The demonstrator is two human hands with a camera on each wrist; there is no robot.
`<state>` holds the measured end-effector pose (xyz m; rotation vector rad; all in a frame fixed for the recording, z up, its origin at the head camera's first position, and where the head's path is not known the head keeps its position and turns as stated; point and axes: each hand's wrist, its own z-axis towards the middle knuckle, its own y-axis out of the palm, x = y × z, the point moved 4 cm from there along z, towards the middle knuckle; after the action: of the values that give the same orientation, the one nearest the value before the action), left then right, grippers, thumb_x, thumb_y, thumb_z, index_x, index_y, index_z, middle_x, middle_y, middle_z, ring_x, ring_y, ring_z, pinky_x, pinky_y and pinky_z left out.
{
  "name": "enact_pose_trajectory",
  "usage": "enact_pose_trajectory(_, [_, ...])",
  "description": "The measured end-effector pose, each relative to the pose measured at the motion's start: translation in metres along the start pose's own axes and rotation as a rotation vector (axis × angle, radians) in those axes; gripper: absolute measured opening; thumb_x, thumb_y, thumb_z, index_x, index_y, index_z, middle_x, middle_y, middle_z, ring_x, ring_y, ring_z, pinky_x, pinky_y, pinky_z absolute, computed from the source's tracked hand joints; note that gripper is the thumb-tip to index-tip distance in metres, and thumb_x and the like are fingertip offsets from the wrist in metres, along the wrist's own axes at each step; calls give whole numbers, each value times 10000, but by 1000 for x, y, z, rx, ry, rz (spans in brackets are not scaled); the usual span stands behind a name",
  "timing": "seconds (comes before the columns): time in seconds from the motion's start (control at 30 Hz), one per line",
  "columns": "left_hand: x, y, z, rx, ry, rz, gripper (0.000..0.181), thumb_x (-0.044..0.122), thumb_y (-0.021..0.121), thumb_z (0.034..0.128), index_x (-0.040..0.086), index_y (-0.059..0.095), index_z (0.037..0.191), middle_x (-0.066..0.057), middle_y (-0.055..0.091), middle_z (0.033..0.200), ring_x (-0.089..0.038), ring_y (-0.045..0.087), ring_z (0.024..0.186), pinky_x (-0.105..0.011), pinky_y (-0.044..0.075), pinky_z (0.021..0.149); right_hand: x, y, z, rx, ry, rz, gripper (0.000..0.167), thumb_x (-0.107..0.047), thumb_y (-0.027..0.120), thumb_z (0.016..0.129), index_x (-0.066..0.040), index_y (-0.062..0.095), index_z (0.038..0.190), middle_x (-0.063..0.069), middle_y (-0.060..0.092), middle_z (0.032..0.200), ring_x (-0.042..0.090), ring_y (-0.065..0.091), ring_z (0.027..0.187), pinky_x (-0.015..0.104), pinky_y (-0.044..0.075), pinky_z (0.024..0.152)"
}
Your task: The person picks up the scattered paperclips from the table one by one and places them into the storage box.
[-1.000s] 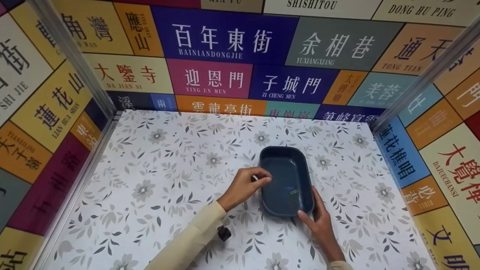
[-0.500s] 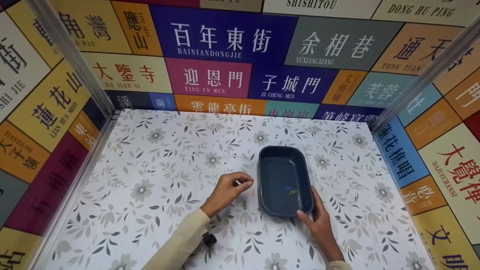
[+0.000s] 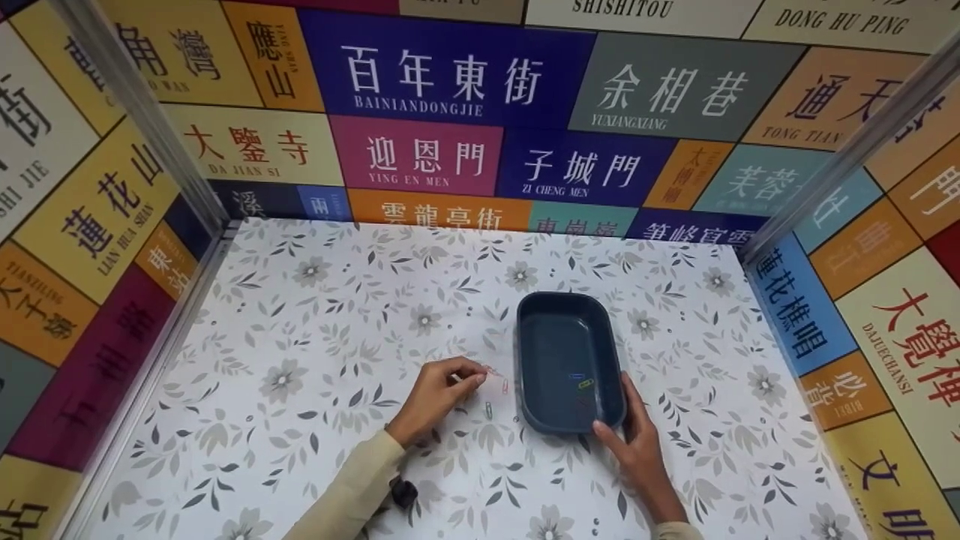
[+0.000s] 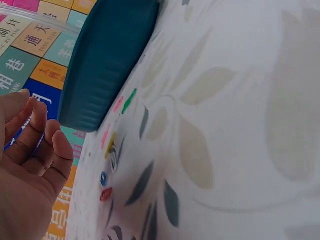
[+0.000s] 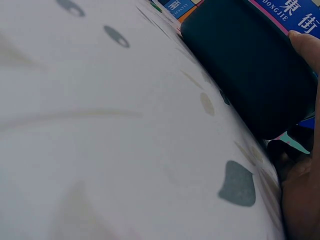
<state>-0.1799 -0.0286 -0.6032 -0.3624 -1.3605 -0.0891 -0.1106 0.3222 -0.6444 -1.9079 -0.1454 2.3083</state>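
A dark blue tray (image 3: pixel 529 360) stands on the table, with a blue clip (image 3: pixel 576 376) and a yellow clip (image 3: pixel 586 384) inside. My right hand (image 3: pixel 637 450) grips its near right corner, thumb on the rim; the right wrist view shows the thumb on the tray (image 5: pixel 245 60). Left of the tray is my left hand (image 3: pixel 435 397), thumb and forefinger close together beside pink clips (image 3: pixel 505 386) on the cloth. Nearer the front lies a green clip (image 3: pixel 488 410). In the left wrist view, that hand's (image 4: pixel 32 165) fingers curve loosely, with no clip visible in them.
Several small coloured clips, among them a yellow one (image 4: pixel 110 145) and a red one (image 4: pixel 106 194), lie in a row on the cloth in the left wrist view. The flowered tabletop (image 3: pixel 375 300) meets panels (image 3: pixel 420 157) with printed characters at the back and sides.
My left hand has moved from the tray's left rim leftward and toward the front, uncovering pink and green clips on the cloth. The right hand keeps its grip on the tray.
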Motion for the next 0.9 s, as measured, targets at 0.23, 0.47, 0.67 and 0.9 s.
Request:
enact_pose_trajectory(0.23, [-14, -10, -10, 58, -51, 26, 174, 181, 780, 1049, 19, 830, 1093, -70, 786, 925, -173, 670, 793, -228, 512, 686, 1, 0, 0, 5, 1, 2, 922, 81, 747, 980, -32, 241, 1743, 230, 225, 1797, -61, 311, 1569, 127, 263, 1230])
enact_pose_trajectory(0.47, [-21, -18, -18, 100, -91, 12, 172, 188, 786, 1045, 26, 828, 1085, -15, 767, 924, -149, 677, 794, -231, 530, 701, 0, -1, 0, 9, 3, -18, 915, 77, 752, 980, -25, 252, 1739, 230, 231, 1795, -68, 306, 1567, 126, 262, 1230])
enact_pose_trajectory(0.67, [-24, -20, -22, 99, -105, 4, 185, 202, 774, 1056, 29, 823, 1098, -69, 778, 939, -204, 685, 778, -237, 530, 682, 0, 0, 0, -1, 8, -34, 919, 64, 741, 997, -34, 221, 1748, 223, 212, 1802, -82, 296, 1565, 118, 272, 1219])
enact_pose_trajectory(0.9, [-29, -20, -25, 126, -96, 20, 164, 181, 792, 1040, 30, 828, 1089, -55, 775, 922, -193, 671, 763, -233, 528, 691, 0, 0, 0, -8, 13, -17, 928, 64, 739, 998, -54, 214, 1754, 216, 203, 1806, -73, 297, 1569, 122, 271, 1223])
